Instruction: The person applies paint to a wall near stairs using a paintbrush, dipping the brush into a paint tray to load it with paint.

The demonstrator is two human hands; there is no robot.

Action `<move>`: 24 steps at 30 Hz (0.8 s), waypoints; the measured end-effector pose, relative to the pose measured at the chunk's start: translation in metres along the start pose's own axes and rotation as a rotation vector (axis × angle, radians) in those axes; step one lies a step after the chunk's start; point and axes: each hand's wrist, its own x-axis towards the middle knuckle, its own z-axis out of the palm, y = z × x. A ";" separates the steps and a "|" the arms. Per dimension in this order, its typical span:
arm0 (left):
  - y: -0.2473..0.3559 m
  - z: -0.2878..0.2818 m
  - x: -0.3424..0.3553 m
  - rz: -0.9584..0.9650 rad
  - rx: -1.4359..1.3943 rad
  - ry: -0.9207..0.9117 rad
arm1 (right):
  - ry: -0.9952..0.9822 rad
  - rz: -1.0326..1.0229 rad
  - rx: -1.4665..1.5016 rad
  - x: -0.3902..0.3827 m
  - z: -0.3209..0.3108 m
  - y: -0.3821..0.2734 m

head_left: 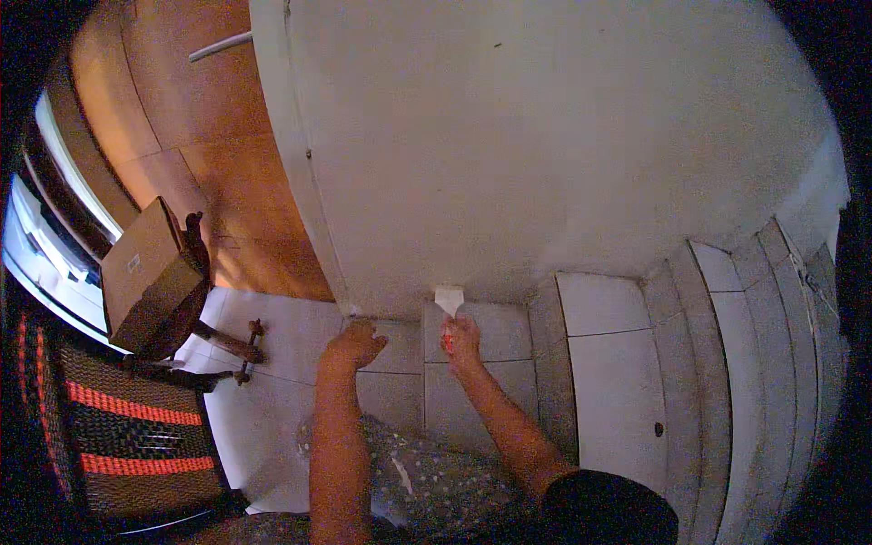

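Right hand, head view: The person's right hand [464, 340] is wrapped round the handle of a scraper [449, 300], fingers closed on it.
Scraper: It sits in front of the person, pale wide blade away from them, at the foot of the wall [545, 163]; the handle shows red and white between the fingers. From here I can't tell whether the blade's edge actually presses on the wall.
Left hand: The left hand [356, 344] hangs to the left of the scraper, well apart from it, near the bottom corner of the wall. Its fingers are bent inward; whether they pinch anything small, I can't tell.
Wall: Broad, pale and plain, with a few dark specks, rising straight ahead of both hands.
Floor: Light square tiles [480, 389] with dark joints lie under the hands.
Steps: Tiled steps [613, 372] climb off to the right, one carrying a dark round spot [658, 429].
Left side: A brown cardboard box [145, 263] rests on dark wooden furniture [218, 341], and nearer the person stands a woven seat [141, 436] in brown and black with red-orange bands.
Beyond the wall's edge: Orange-brown panels [209, 118] with a pale rod [221, 46] across them.
Clothing: Grey spotted cloth [427, 463] below the forearms, a black sleeve [609, 509] on the right arm.
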 end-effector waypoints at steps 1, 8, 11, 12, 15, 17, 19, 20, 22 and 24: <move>0.003 -0.003 0.000 -0.076 -0.041 -0.070 | 0.033 -0.002 0.131 -0.003 0.004 -0.003; 0.006 -0.017 0.006 -0.086 -0.030 -0.154 | -0.062 -0.155 0.050 -0.032 0.012 -0.023; 0.023 -0.012 0.008 -0.118 -0.002 -0.129 | 0.015 -0.024 0.088 -0.001 -0.006 0.004; 0.019 -0.012 0.007 -0.124 0.001 -0.126 | 0.009 -0.020 0.092 0.001 -0.006 0.015; 0.008 -0.008 0.008 -0.095 -0.014 -0.164 | 0.032 0.122 0.055 -0.002 -0.010 0.036; 0.004 -0.009 0.008 -0.135 0.019 -0.155 | -0.058 0.152 0.249 -0.005 -0.013 0.045; 0.021 -0.013 0.014 -0.088 -0.025 -0.114 | -0.079 -0.016 -0.101 0.017 -0.057 0.073; 0.026 -0.013 0.010 -0.073 -0.076 -0.088 | -0.097 -0.148 -0.455 0.020 -0.072 0.085; 0.011 -0.012 -0.004 -0.131 -0.060 -0.088 | -0.159 0.116 0.052 -0.024 -0.043 0.074; 0.013 -0.008 0.001 -0.128 -0.043 -0.084 | -0.195 0.339 0.550 -0.051 -0.033 0.042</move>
